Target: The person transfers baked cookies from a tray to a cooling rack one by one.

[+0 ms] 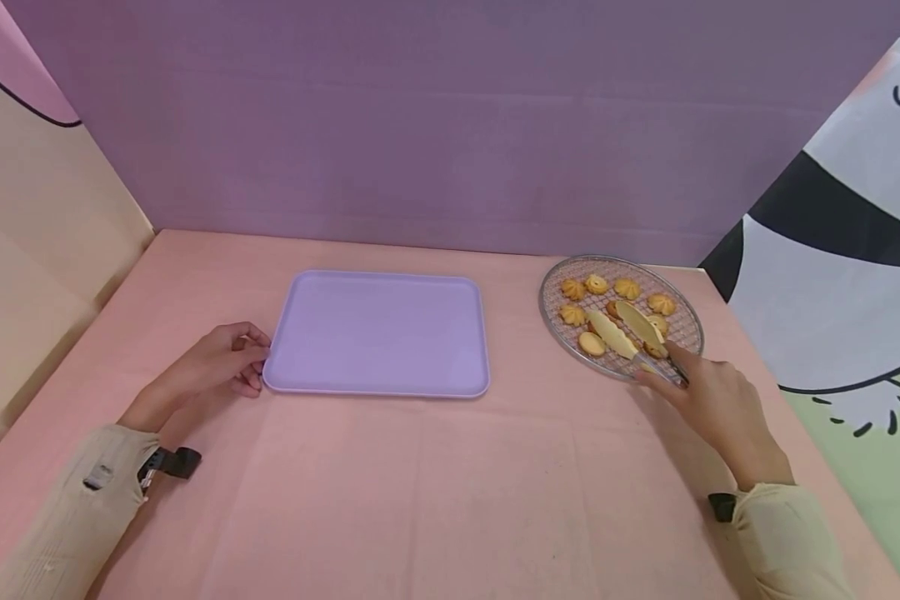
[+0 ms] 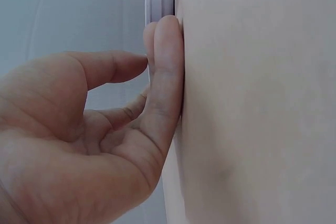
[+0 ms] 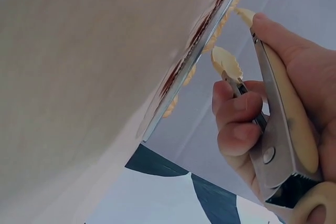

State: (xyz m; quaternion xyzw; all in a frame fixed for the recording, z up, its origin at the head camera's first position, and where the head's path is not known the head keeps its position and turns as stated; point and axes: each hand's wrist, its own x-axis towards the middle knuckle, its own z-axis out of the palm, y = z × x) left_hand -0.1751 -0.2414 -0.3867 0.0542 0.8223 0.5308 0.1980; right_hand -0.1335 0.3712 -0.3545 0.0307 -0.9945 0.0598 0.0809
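My right hand (image 1: 720, 408) grips a pair of tongs (image 3: 278, 98) with cream-coloured tips and metal arms. In the head view the tong tips are spread above several golden cookies (image 1: 573, 314) on a round wire rack (image 1: 547, 312); whether they touch a cookie I cannot tell. At the left, a flat lilac tray (image 1: 375, 333) lies on the table with nothing on it. My left hand (image 1: 217, 362) is at the tray's near left corner, its fingers bent loosely at the rim. In the left wrist view the fingertips (image 2: 169, 32) meet the tray's edge and the thumb stands apart from them.
A pink cloth (image 1: 450, 492) covers the table. Behind it rises a purple backdrop (image 1: 450, 125), and a printed panel (image 1: 840, 275) stands along the right side. The wire rack lies near the table's back right corner, apart from the tray.
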